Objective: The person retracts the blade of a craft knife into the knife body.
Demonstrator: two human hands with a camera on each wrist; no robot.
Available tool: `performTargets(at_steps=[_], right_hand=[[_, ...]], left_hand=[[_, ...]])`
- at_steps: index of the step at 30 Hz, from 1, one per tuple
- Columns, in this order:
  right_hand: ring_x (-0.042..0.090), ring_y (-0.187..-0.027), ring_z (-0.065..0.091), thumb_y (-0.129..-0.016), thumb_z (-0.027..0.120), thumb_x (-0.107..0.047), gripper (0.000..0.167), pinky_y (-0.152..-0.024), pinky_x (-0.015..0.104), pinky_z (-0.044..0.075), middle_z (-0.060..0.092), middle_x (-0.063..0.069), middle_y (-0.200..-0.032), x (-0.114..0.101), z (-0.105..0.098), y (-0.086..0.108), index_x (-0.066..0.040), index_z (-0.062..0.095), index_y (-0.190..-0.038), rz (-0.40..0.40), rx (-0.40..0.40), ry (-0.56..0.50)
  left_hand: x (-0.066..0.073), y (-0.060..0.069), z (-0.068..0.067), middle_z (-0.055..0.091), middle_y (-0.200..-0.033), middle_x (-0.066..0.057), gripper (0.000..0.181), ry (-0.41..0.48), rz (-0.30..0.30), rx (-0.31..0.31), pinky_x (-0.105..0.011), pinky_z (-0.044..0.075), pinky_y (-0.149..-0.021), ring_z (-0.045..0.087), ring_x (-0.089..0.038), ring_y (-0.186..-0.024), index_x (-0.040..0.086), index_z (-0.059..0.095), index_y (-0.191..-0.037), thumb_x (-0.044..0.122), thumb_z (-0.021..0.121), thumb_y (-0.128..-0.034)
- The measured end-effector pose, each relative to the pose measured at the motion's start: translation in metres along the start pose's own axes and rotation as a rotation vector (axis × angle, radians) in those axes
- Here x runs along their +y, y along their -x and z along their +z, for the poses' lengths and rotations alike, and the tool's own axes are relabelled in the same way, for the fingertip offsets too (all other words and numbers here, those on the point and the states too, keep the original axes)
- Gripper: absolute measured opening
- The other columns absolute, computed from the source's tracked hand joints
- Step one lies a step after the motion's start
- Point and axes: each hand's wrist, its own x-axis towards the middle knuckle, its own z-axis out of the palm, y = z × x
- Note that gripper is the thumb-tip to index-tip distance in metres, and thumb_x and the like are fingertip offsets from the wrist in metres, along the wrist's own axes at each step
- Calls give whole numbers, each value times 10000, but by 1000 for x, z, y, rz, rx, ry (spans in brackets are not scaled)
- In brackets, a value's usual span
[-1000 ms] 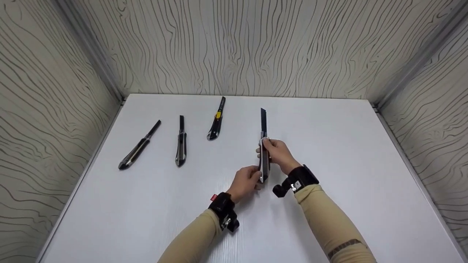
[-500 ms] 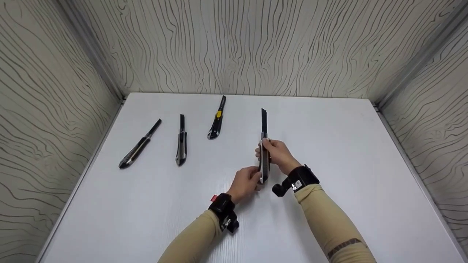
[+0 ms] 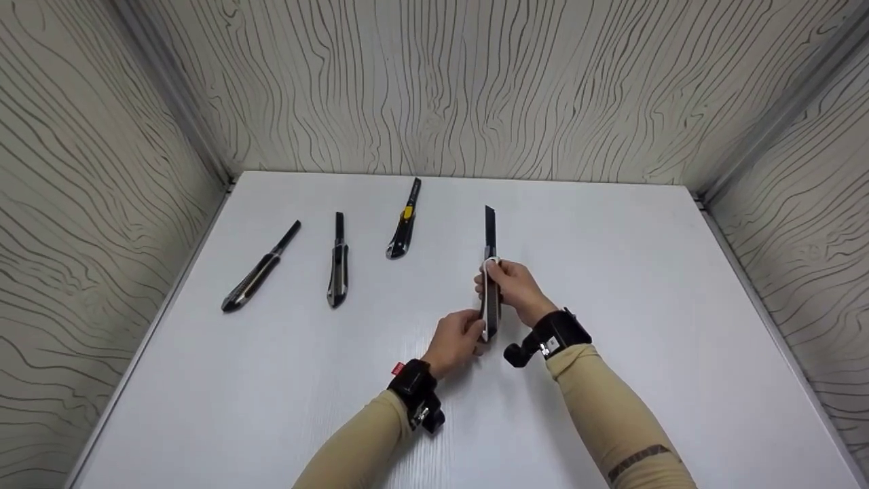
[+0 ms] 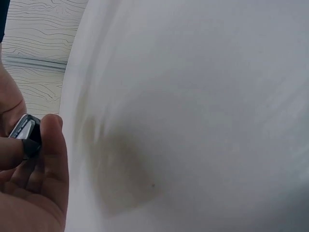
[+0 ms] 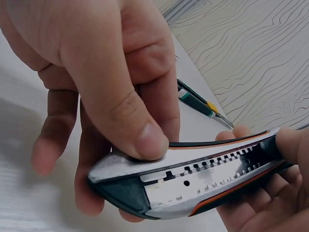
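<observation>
Both hands hold one utility knife (image 3: 491,302), dark blade extended and pointing toward the back wall. The left hand (image 3: 453,343) pinches the handle's rear end between thumb and fingers. Farther up, the right hand (image 3: 519,288) grips the handle near the blade, its thumb on the slider area. In the right wrist view the knife's silver, black and orange handle (image 5: 193,179) shows a toothed slot, with the left hand (image 5: 111,72) at its tail. The left wrist view shows the handle's end (image 4: 28,130) between the left hand's (image 4: 41,179) thumb and fingers.
Three more knives lie on the white table (image 3: 271,380): a silver-black one (image 3: 251,282) at the far left, another (image 3: 337,275) beside it, and one with a yellow slider (image 3: 400,231) toward the back. Wood-patterned walls (image 3: 434,88) stand behind and at both sides.
The blade tip of the held knife has shifted slightly toward the person. Both hands keep their hold in nearly the same place.
</observation>
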Motion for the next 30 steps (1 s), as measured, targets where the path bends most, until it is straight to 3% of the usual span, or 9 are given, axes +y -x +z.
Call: performTargets(at_steps=[15, 22, 30], right_hand=[[102, -828, 673, -1045, 448, -229, 377, -779, 243, 557, 669, 37, -933, -2, 4, 1, 90, 489, -1240, 7, 3, -23], [104, -829, 670, -1048, 438, -222, 365, -785, 249, 561, 661, 38, -935, -3, 4, 2, 84, 483, -1240, 7, 0, -32], [103, -855, 667, -1047, 431, -169, 336, -815, 257, 563, 664, 135, -1054, -1, 4, 1, 89, 484, -1257, 6, -1, -20]], left_hand=[[2, 1, 0, 702, -843, -56, 276, 0, -35, 5, -230, 554, -587, 659, -136, -672, -20, 626, -1197, 131, 496, -1006], [2, 0, 0, 713, -835, -77, 263, -8, -18, 12, -227, 548, -571, 658, -126, -644, -19, 637, -1174, 123, 498, -1001], [1, 0, -1, 713, -819, -73, 262, -8, -16, 22, -224, 545, -558, 669, -170, -650, -14, 644, -1165, 114, 494, -993]])
